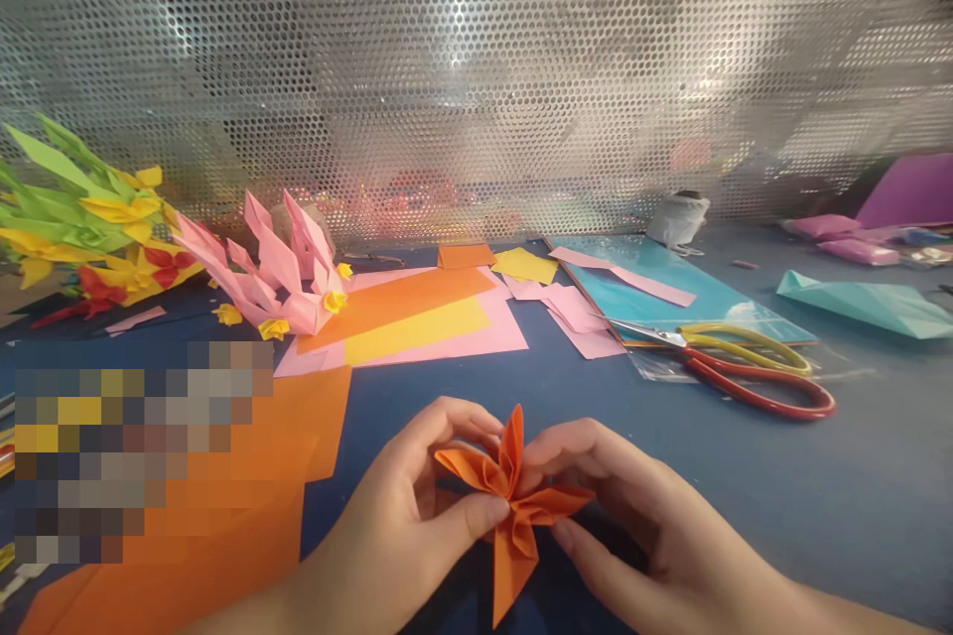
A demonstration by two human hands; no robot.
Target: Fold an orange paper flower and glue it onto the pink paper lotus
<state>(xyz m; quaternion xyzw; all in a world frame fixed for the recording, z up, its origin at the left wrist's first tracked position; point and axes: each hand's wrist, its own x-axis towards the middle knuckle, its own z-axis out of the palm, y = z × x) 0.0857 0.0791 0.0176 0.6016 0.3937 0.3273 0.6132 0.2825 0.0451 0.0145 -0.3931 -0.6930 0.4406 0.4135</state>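
Note:
Between my two hands, just above the dark blue tabletop, is an orange origami flower (513,506) with several pointed petals spread out. My left hand (439,476) pinches it from the left, its thumb pressed near the flower's centre and its fingers behind the petals. From the other side, my right hand (617,496) grips the right petals between thumb and fingers. Parts of the fingers of both hands are hidden behind the folded paper. To the left of my left hand lie large orange paper sheets (268,486).
Red-and-yellow-handled scissors (751,367) lie right of centre by a blue book (670,288). Pink, orange and yellow papers (417,317) lie ahead. A pink origami piece (275,268) and green-yellow paper flowers (81,208) stand left. Behind rises a perforated metal panel (462,69).

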